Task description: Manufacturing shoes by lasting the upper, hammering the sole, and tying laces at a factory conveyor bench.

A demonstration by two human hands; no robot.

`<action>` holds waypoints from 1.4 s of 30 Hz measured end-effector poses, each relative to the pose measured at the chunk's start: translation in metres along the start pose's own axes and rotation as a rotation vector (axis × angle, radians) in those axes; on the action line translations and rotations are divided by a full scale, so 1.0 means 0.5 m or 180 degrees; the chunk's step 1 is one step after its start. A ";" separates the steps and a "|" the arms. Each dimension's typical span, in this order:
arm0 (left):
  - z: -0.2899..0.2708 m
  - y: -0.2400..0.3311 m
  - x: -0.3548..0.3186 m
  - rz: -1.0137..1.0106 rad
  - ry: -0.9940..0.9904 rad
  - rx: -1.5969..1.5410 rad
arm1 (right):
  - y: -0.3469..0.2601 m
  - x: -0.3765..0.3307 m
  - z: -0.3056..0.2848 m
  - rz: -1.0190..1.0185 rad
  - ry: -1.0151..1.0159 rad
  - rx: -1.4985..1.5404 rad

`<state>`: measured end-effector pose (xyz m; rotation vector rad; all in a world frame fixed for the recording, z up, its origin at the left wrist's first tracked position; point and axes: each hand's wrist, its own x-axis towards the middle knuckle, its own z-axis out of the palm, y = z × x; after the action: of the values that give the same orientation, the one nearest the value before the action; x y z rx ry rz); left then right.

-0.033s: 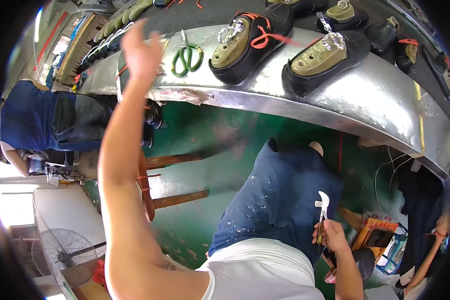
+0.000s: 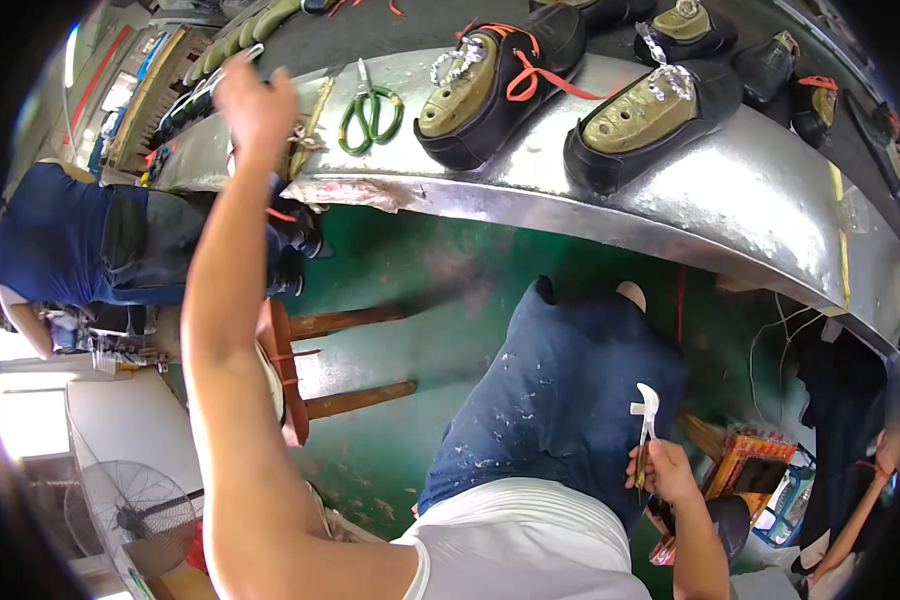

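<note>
My left hand (image 2: 257, 110) is stretched over the far left of the metal-topped bench (image 2: 530, 180), fingers apart and slightly blurred, near the dark row with white edges (image 2: 195, 100). Nothing shows in its grip. Beside it on the bench lie green-handled scissors (image 2: 371, 118). Low by my right thigh, my right hand (image 2: 662, 470) is closed round the handle of a pair of lasting pincers (image 2: 646, 405), whose curved metal head points up. Farther right on the bench stand a black shoe with orange lace on an olive last (image 2: 460, 95) and another black shoe on a last (image 2: 638, 115).
More black shoes (image 2: 767, 68) fill the bench's far right. A wooden stool (image 2: 295, 395) stands left of my legs, with a floor fan (image 2: 130, 510) beyond. Another person in blue (image 2: 55, 235) is at the left; another person's arm (image 2: 865, 505) shows far right.
My left hand and forearm have shifted left and slightly down, baring more of the bench beside the scissors. My right hand keeps its place with the lasting pincers.
</note>
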<state>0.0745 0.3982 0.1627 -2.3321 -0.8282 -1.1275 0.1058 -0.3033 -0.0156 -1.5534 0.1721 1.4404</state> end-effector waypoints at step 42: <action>-0.409 0.560 -0.546 -0.1762 -0.3498 -0.6661 | 0.009 0.013 0.142 -0.2666 0.0471 -0.1465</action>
<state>0.0135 -0.0191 0.0314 -4.9998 -0.3909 -0.6243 0.0559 -0.2524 -0.0110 -1.7806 -0.6966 0.7148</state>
